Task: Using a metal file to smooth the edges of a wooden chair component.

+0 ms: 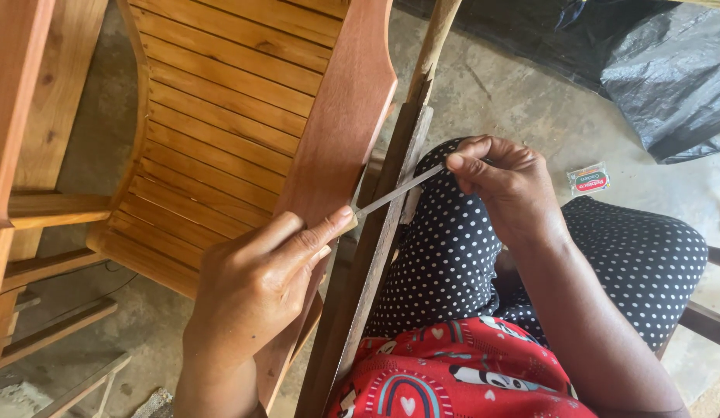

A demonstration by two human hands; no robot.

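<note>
Head view, looking down: I am counting two hands, one thin metal strip [398, 190], one dark wooden board [375, 255] standing on edge, and one slatted wooden chair [220, 131].

My left hand [255, 290] is sitting at 7 o'clock of the frame centre. Its fingers are curling into a loose fist, and the thumb and forefinger are pinching the lower end of the metal strip just beside the chair's reddish side rail [336, 131]. The wrist is running down toward 6 o'clock.

My right hand [503, 182] is sitting at 2 o'clock of centre. Its fingers are folding inward, and the thumb and forefinger are pinching the upper end of the strip. The forearm is running down toward 5 o'clock, crossing over my knee in the black dotted fabric [639, 255].

The metal strip is spanning between both pinches, tilting upward from 8 o'clock to 2 o'clock, and is lying across the narrow edge of the dark board. I cannot tell whether it is pressing on the board.

One small red-and-white packet [589, 179] is lying on the concrete floor [515, 101] at 3 o'clock of my right hand, well apart. One black plastic sheet [670, 70] is lying at 1 o'clock.
</note>
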